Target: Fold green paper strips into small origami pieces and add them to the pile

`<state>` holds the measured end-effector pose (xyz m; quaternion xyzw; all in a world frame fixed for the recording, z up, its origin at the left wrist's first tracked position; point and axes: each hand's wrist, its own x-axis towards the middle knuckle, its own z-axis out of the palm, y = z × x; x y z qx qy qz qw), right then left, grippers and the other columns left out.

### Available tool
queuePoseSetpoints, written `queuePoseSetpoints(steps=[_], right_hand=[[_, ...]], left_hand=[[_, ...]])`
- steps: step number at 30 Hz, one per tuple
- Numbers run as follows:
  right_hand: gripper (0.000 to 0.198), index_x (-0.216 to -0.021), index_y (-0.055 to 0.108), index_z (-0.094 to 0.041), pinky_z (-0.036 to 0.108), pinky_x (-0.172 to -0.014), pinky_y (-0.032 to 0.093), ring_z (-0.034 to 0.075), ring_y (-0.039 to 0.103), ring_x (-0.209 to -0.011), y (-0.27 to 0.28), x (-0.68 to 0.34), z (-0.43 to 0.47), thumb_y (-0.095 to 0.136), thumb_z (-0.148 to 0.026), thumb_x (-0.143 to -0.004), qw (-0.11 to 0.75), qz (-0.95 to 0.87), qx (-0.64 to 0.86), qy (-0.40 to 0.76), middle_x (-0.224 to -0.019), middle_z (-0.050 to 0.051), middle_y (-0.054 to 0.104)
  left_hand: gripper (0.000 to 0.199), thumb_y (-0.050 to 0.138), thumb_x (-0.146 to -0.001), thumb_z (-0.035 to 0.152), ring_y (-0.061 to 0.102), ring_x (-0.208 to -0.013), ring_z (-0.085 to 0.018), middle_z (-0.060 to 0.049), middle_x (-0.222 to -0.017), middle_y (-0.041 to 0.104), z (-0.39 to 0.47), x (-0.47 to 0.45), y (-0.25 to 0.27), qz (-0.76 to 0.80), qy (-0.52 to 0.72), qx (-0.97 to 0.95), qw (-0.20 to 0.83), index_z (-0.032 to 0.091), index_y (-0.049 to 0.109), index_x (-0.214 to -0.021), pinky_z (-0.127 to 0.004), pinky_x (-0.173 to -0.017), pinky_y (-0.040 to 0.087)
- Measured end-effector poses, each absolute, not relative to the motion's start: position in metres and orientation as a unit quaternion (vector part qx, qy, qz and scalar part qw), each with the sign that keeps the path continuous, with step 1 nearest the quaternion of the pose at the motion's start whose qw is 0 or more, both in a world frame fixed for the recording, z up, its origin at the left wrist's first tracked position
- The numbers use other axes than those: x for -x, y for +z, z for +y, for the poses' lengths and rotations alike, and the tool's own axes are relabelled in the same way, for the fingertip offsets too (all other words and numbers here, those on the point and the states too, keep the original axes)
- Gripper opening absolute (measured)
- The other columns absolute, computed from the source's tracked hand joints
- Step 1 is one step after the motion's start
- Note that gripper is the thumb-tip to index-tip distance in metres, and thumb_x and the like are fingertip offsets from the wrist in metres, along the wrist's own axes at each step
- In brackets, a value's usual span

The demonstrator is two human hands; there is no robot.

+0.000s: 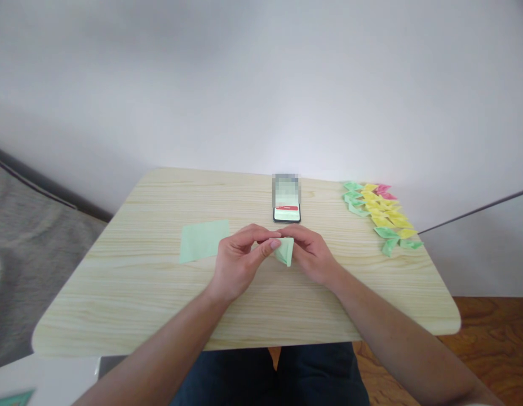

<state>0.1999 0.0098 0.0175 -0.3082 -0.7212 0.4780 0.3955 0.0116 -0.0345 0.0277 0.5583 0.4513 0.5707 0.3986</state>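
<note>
Between my two hands, above the middle of the table, is a small folded piece of green paper [284,251]. My left hand [243,256] pinches its left side, thumb on the near face. On the far and right side, my right hand [312,251] is closed against it, its fingertips partly hidden behind the paper. A flat sheet of green paper [204,241] lies on the table just left of my left hand. Several folded paper pieces in green [355,202], yellow [384,210] and pink [385,192] rest in a cluster at the right.
A phone [287,214] with a lit screen, partly blurred, lies beyond my hands near the wall [261,84]. The light wooden table [130,270] has rounded corners. Grey fabric [29,254] is at the left, and a wooden floor [493,338] shows at the lower right.
</note>
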Motion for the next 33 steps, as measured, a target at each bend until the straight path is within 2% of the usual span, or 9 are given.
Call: queuePoseSetpoints(steps=[2,7,12,19,22,24,26,30,33], right_hand=[[0.022,-0.110,0.077,-0.027,0.034,-0.084,0.053,0.018,0.068,-0.094,0.019,-0.200,0.009,0.060,-0.036,-0.101,0.378,-0.727,0.308,0.483,-0.103,0.004,0.074],[0.029,-0.122,0.072,-0.028,0.034,-0.082,0.055,0.019,0.070,-0.093,0.018,-0.200,0.007,0.066,-0.040,-0.096,0.393,-0.649,0.343,0.553,-0.106,0.004,0.075],[0.019,-0.089,0.076,-0.022,0.030,-0.073,0.053,0.017,0.067,-0.078,0.016,-0.200,0.009,0.078,-0.040,-0.086,0.394,-0.617,0.382,0.564,-0.088,0.003,0.075],[0.021,-0.079,0.075,-0.020,0.027,-0.065,0.049,0.015,0.063,-0.070,0.018,-0.201,0.011,0.078,-0.040,-0.085,0.369,-0.618,0.387,0.576,-0.076,0.002,0.072],[0.018,-0.090,0.074,-0.021,0.029,-0.068,0.051,0.015,0.065,-0.073,0.018,-0.200,0.009,0.079,-0.038,-0.084,0.380,-0.621,0.367,0.579,-0.082,0.002,0.072],[0.029,-0.110,0.072,-0.025,0.031,-0.074,0.054,0.017,0.066,-0.080,0.019,-0.200,0.008,0.080,-0.033,-0.083,0.410,-0.637,0.350,0.551,-0.094,0.003,0.072],[0.037,-0.120,0.068,-0.028,0.034,-0.080,0.055,0.017,0.067,-0.085,0.021,-0.200,0.007,0.079,-0.029,-0.084,0.432,-0.667,0.335,0.506,-0.102,0.003,0.071],[0.018,-0.106,0.074,-0.027,0.034,-0.079,0.055,0.018,0.066,-0.088,0.023,-0.202,0.006,0.073,-0.025,-0.088,0.418,-0.715,0.317,0.462,-0.103,0.004,0.070],[0.013,-0.101,0.075,-0.025,0.032,-0.075,0.054,0.017,0.066,-0.085,0.021,-0.203,0.006,0.074,-0.025,-0.088,0.400,-0.694,0.326,0.502,-0.095,0.004,0.071]], left_hand=[[0.009,0.079,-0.085,0.029,0.068,-0.087,-0.018,-0.005,-0.091,0.076,-0.034,-0.011,0.027,0.457,0.570,-0.553,0.401,0.023,0.082,-0.092,-0.031,-0.080,0.052],[0.010,0.080,-0.084,0.031,0.066,-0.081,-0.016,-0.003,-0.086,0.075,-0.032,-0.010,0.026,0.482,0.575,-0.521,0.406,0.022,0.081,-0.088,-0.027,-0.076,0.051],[0.015,0.081,-0.083,0.036,0.065,-0.077,-0.015,-0.002,-0.082,0.075,-0.031,-0.010,0.027,0.500,0.568,-0.485,0.437,0.021,0.079,-0.083,-0.026,-0.073,0.051],[0.021,0.079,-0.083,0.040,0.068,-0.078,-0.017,-0.004,-0.084,0.077,-0.031,-0.011,0.023,0.526,0.560,-0.491,0.411,0.019,0.078,-0.088,-0.028,-0.074,0.055],[0.022,0.078,-0.084,0.040,0.067,-0.076,-0.017,-0.004,-0.083,0.076,-0.031,-0.012,0.022,0.526,0.553,-0.498,0.412,0.018,0.077,-0.088,-0.027,-0.072,0.054],[0.023,0.078,-0.084,0.040,0.066,-0.073,-0.016,-0.004,-0.081,0.076,-0.030,-0.013,0.023,0.529,0.545,-0.495,0.421,0.017,0.076,-0.087,-0.026,-0.068,0.053],[0.025,0.078,-0.083,0.041,0.065,-0.070,-0.015,-0.004,-0.079,0.075,-0.028,-0.013,0.024,0.535,0.540,-0.485,0.434,0.017,0.076,-0.086,-0.026,-0.065,0.051],[0.027,0.081,-0.079,0.042,0.060,-0.064,-0.013,-0.002,-0.074,0.072,-0.025,-0.012,0.022,0.542,0.524,-0.467,0.461,0.016,0.074,-0.081,-0.024,-0.060,0.047],[0.028,0.081,-0.079,0.043,0.059,-0.062,-0.012,-0.002,-0.073,0.072,-0.023,-0.011,0.020,0.532,0.524,-0.446,0.495,0.017,0.074,-0.088,-0.023,-0.057,0.044]])
